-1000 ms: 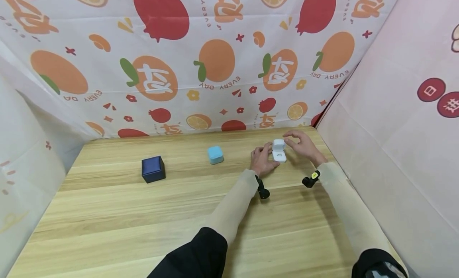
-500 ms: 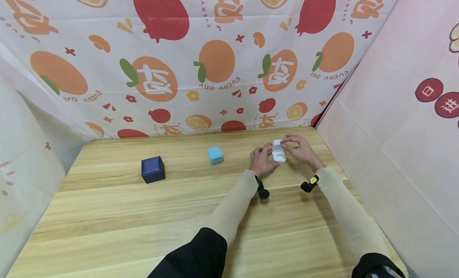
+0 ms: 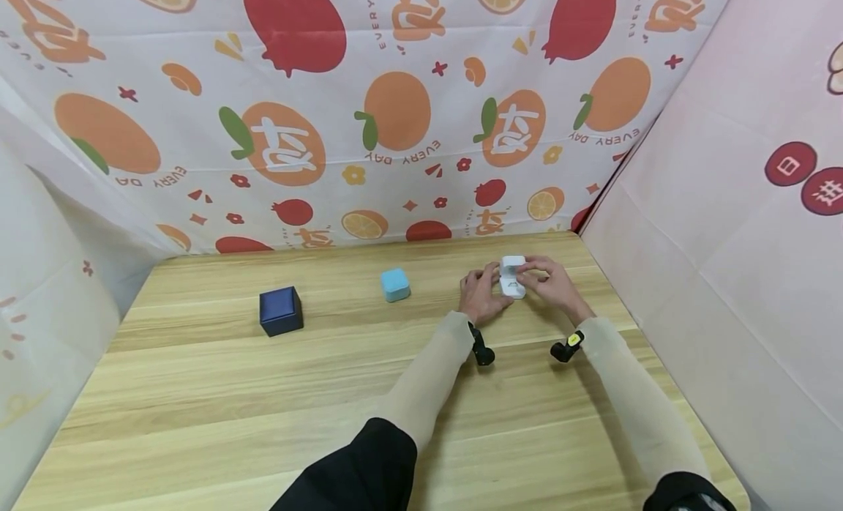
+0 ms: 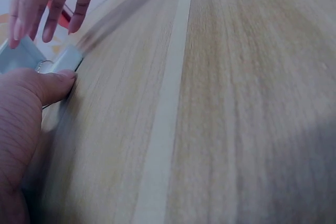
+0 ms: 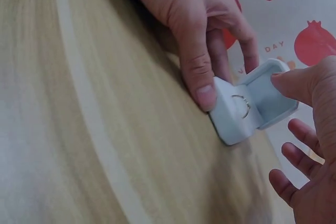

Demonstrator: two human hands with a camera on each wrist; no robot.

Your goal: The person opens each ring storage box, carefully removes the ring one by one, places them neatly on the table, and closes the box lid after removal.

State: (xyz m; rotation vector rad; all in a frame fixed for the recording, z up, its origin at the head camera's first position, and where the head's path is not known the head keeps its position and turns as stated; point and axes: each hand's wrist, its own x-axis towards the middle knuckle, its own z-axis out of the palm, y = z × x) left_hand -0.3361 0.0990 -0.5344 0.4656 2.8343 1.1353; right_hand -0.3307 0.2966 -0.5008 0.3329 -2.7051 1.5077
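A small white ring box [image 3: 511,292] stands on the table's right side with its lid [image 5: 265,100] raised. A thin ring [image 5: 248,107] sits upright in its slot, seen in the right wrist view. My left hand [image 3: 482,295] grips the box from the left, thumb on the front edge and fingers round the back. From the right, my right hand [image 3: 555,285] reaches over the box. Its thumb [image 5: 299,85] overlaps the inside of the lid, while the other fingers spread loosely beside it, holding nothing visible.
A light blue small box [image 3: 395,285] sits left of my hands, and a dark blue box [image 3: 281,311] stands farther left. Fruit-printed cloth [image 3: 395,189] hangs behind the wooden table [image 3: 263,408], and a pale cloth wall [image 3: 718,277] runs along the right.
My right hand has shifted slightly left and down, from the side of the lid to over the ring box's opening. The left hand keeps its grip on the box.
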